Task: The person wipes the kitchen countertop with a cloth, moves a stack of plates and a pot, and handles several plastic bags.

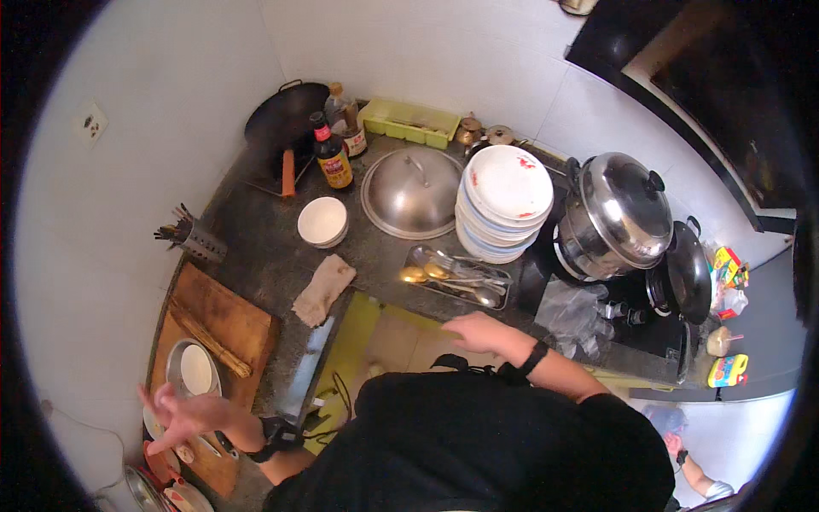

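Note:
My left hand [185,413] hovers over the wooden cutting board [192,288] at the left, fingers spread and nothing held. Just beyond it, a white bowl [196,370] sits in a metal basin [174,358]. A bundle of thin sticks [214,339] lies across the board. Partly under my left wrist is a knife with a black handle [225,443]. My right hand [480,333] hangs empty in front of the counter edge, its fingers loosely extended. Nearest to it is a metal tray [505,296] of spoons and forks. A folded cloth [324,290] lies on the counter between my hands.
Stacked white plates [508,182], a domed lid [409,192], stacked bowls [323,221] and sauce bottles [333,157] stand behind. A steamer pot [614,211] is on the cooktop beside a plastic bag [576,313]. Another person's hand [673,443] shows at lower right.

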`<action>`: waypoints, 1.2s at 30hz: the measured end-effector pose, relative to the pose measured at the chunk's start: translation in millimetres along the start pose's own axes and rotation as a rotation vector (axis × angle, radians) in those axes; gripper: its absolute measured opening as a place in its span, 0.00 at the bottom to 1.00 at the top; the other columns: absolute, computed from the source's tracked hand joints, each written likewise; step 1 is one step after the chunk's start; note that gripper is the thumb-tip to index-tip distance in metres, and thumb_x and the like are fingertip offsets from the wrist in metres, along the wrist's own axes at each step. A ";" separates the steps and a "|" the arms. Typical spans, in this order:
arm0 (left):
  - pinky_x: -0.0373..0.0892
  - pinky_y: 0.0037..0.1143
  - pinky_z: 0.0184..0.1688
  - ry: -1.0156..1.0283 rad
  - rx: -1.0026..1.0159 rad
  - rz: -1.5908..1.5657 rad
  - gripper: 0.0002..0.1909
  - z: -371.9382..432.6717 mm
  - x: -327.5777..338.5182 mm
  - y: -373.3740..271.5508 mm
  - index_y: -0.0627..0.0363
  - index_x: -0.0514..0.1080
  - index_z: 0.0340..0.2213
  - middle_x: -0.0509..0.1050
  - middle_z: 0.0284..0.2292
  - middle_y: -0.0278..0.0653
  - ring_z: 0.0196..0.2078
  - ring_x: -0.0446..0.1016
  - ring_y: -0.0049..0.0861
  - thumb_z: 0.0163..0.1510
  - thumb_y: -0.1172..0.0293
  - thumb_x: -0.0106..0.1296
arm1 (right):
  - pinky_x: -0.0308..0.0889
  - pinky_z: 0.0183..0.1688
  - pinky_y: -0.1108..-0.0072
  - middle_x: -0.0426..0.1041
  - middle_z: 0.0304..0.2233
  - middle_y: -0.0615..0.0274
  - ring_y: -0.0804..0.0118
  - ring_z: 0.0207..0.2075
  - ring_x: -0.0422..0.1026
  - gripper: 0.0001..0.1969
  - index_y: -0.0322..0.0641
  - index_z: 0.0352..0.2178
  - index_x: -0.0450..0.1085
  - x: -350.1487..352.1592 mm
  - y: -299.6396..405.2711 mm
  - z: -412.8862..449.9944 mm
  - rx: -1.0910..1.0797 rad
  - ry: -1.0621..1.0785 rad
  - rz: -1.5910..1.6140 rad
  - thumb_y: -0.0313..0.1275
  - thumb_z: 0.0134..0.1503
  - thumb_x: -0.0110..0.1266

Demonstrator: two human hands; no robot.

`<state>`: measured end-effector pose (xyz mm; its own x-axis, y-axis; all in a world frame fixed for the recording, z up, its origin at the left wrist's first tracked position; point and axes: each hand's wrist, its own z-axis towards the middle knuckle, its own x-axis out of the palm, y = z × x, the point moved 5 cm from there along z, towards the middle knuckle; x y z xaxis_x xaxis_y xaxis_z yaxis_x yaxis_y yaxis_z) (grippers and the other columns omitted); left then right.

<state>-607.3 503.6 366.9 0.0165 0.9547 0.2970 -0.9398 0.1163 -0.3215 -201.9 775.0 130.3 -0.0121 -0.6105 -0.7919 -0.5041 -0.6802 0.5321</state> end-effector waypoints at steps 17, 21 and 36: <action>0.70 0.29 0.35 1.935 -0.943 0.440 0.33 -221.8 131.7 -8.2 0.62 0.62 0.55 0.75 0.34 0.46 0.33 0.74 0.29 0.48 0.64 0.57 | 0.68 0.40 0.64 0.75 0.33 0.51 0.48 0.38 0.72 0.14 0.39 0.37 0.71 38.3 -141.6 -156.6 0.484 -0.175 0.280 0.32 0.48 0.56; 0.70 0.30 0.44 1.929 -0.843 0.381 0.35 -267.2 139.3 41.6 0.59 0.62 0.54 0.75 0.39 0.49 0.39 0.75 0.33 0.46 0.61 0.59 | 0.69 0.35 0.65 0.75 0.28 0.52 0.50 0.32 0.74 0.10 0.38 0.29 0.73 50.6 -147.7 -146.7 0.560 -0.292 0.143 0.33 0.45 0.59; 0.64 0.41 0.50 1.855 -0.399 0.646 0.30 -329.1 156.5 88.9 0.42 0.66 0.51 0.67 0.48 0.39 0.52 0.64 0.43 0.44 0.58 0.59 | 0.70 0.29 0.69 0.73 0.15 0.58 0.59 0.20 0.74 0.11 0.38 0.16 0.74 81.5 -175.3 -136.7 0.847 -0.128 -0.009 0.35 0.44 0.59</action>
<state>-575.9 753.5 88.9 0.2830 -0.0892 -0.9550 -0.8405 -0.5027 -0.2021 3.5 789.0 13.5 -0.0765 -0.5213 -0.8499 -0.9792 -0.1215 0.1627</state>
